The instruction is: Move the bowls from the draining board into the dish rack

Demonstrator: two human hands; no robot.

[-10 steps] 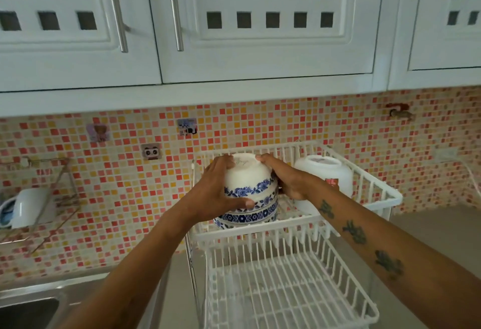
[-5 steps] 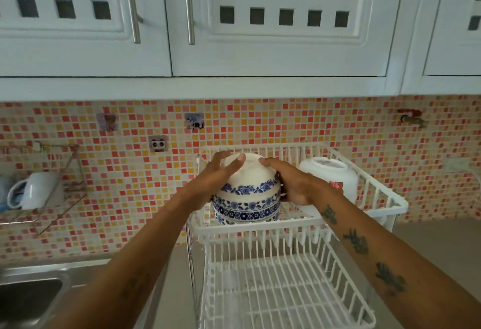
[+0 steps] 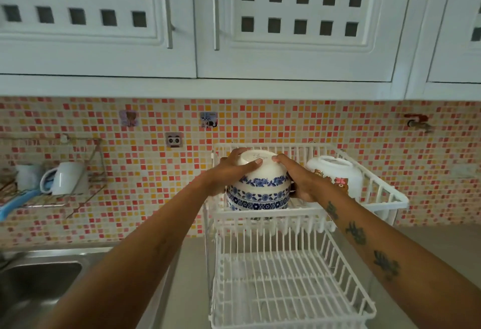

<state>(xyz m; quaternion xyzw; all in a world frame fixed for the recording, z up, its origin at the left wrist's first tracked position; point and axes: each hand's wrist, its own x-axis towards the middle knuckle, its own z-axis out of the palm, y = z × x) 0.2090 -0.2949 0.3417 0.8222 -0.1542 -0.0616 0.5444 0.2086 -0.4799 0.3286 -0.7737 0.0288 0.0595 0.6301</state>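
Note:
A stack of white bowls with blue flower bands [image 3: 259, 193] sits upside down in the upper tier of the white two-tier dish rack [image 3: 265, 218]. My left hand [image 3: 230, 172] grips the stack's left side, thumb across the top bowl's base. My right hand [image 3: 299, 180] holds the right side, fingers over the top edge. The stack's bottom is hidden behind the rack's front rail.
A white upturned container with a bear picture [image 3: 335, 175] stands just right of the bowls in the same tier. The lower rack tier [image 3: 289, 292] juts forward. A steel sink [image 3: 39, 282] lies at the lower left. A wall shelf with a mug [image 3: 65, 177] hangs left.
The bowl stack has sunk lower into the upper tier, behind the front rail. Both hands stay on it; the camera view has tilted slightly upward.

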